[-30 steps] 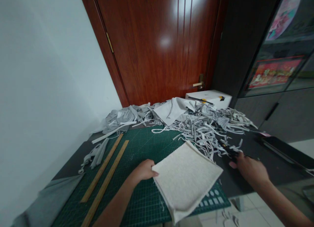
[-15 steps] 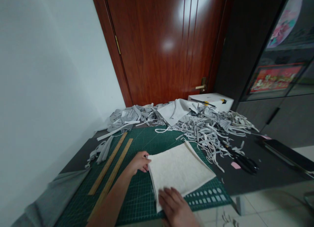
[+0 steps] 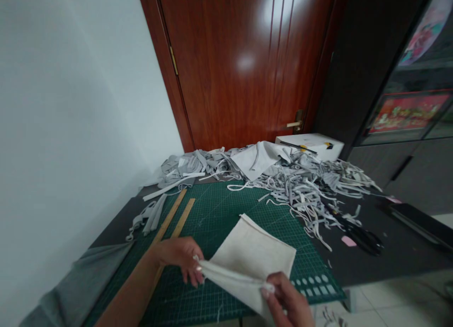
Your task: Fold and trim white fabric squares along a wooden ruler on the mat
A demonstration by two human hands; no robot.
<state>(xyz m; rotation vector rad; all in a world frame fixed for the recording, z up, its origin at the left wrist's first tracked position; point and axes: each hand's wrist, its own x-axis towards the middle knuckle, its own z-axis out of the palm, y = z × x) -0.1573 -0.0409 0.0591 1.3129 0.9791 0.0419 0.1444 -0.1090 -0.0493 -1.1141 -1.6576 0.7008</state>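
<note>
Surrounding the cream cloth (image 3: 253, 251): scrap heap (image 3: 299, 180), wooden strips (image 3: 183, 218), scissors (image 3: 366, 240).

1. Legible text, labels, brands, numbers or signs: none.
2. Green mat (image 3: 215, 211): printed grid lines and pale oval and squarish shapes near one corner; no numerals resolvable.
3. Red panel (image 3: 410, 113) behind the cabinet glass: gold-toned markings, too blurred to identify as characters.
4. White box (image 3: 311, 142): dark mark on its side; no wording readable.
</note>
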